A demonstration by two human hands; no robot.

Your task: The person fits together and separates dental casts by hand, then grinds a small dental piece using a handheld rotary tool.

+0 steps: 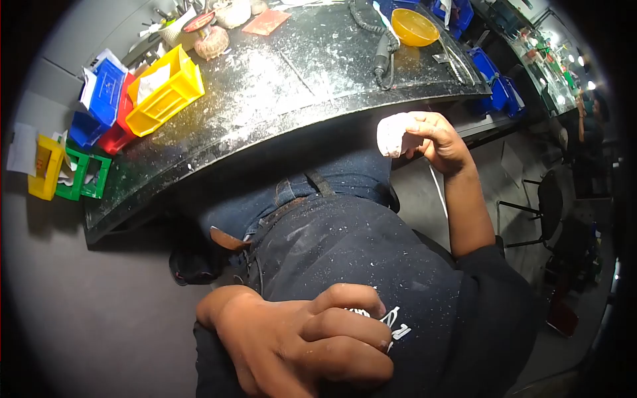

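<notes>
My right hand holds a whitish dental cast by its side, between thumb and fingers, just off the front edge of the bench. Strong light washes out the finer detail of the cast. My left hand is close to the camera, in front of the dark, dust-specked shirt. Its fingers are curled inward, and whatever may be inside them is hidden. A rotary handpiece with a coiled cord lies on the bench above the cast, beside a translucent yellow bowl.
The black workbench is covered in white dust. Yellow, blue and green bins line its left end. A reddish sheet and a round brush-like piece lie behind. A chair stands at right.
</notes>
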